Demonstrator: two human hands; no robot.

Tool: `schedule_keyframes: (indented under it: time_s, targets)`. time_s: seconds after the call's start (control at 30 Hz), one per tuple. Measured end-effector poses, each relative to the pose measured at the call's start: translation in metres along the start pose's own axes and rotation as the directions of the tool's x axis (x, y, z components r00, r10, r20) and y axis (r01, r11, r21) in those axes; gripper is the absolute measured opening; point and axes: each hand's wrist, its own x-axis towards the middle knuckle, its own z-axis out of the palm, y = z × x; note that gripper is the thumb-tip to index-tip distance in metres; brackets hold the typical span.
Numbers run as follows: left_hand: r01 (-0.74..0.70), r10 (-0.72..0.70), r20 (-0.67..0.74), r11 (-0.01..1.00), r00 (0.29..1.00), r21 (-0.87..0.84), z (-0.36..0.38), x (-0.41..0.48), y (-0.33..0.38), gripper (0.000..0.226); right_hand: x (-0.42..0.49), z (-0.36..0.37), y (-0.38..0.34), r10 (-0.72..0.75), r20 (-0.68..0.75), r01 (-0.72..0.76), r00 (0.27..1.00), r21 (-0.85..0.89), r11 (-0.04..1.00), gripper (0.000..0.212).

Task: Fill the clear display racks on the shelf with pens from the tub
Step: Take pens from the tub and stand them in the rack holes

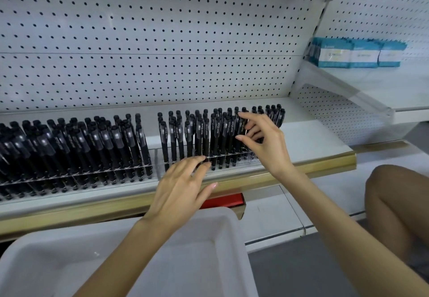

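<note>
Two clear display racks stand side by side on the white shelf (308, 144). The left rack (76, 176) is packed with black pens (76, 143). The right rack (160, 157) holds several rows of upright black pens (199, 134). My left hand (178, 187) rests at the right rack's front, its fingertips on the lower end of a front-row pen (206, 143). My right hand (262, 138) is up among the pens at the rack's right part, fingers spread and touching a pen there. The white tub (222, 245) sits below the shelf; no pens show in its visible part.
White pegboard (162, 41) backs the shelf. A gold strip (325, 164) edges the shelf front. Teal and white boxes (352, 55) stand on a higher shelf at the right. A red item (222, 200) lies under the shelf edge. My knee (394, 194) is at the right.
</note>
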Motion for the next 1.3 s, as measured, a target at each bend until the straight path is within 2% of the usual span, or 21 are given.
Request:
schedule_keyframes:
  time_s: [0.43,0.63,0.8,0.9,1.0,1.1,1.2,1.3]
  targets:
    - [-0.018,0.021,0.056,0.998,0.998,-0.056,-0.009,0.001,-0.002,0.051,0.006,-0.005,-0.005,0.016,0.071,-0.013,0.997,-0.042,0.999,0.052]
    - [-0.044,0.047,0.064,0.998,0.997,-0.049,-0.022,-0.007,-0.005,0.049,0.001,-0.017,-0.021,-0.014,0.064,0.022,0.998,-0.122,0.992,0.051]
    - [-0.048,0.055,0.086,0.995,0.995,-0.086,-0.038,-0.028,-0.005,0.048,-0.013,-0.024,-0.044,-0.133,0.149,0.171,0.98,-0.277,0.946,0.035]
    - [-0.037,0.045,0.1,0.996,0.994,-0.086,-0.045,-0.051,-0.009,0.046,-0.026,-0.022,-0.059,-0.247,0.239,0.329,0.939,-0.415,0.848,0.036]
    - [-0.021,0.026,0.156,0.999,0.987,-0.038,-0.048,-0.085,-0.021,0.045,-0.047,-0.014,-0.07,-0.307,0.292,0.415,0.906,-0.463,0.784,0.034]
    - [0.021,-0.014,0.178,0.999,0.984,-0.037,-0.044,-0.128,-0.04,0.042,-0.078,0.0,-0.082,-0.314,0.329,0.442,0.89,-0.461,0.769,0.034]
    - [0.115,-0.101,0.249,0.992,0.963,-0.045,-0.037,-0.174,-0.057,0.043,-0.115,0.025,-0.095,-0.266,0.378,0.413,0.887,-0.388,0.824,0.035]
    - [0.217,-0.186,0.319,0.974,0.929,-0.064,-0.029,-0.219,-0.068,0.055,-0.15,0.051,-0.107,-0.236,0.497,0.422,0.835,-0.304,0.854,0.034]
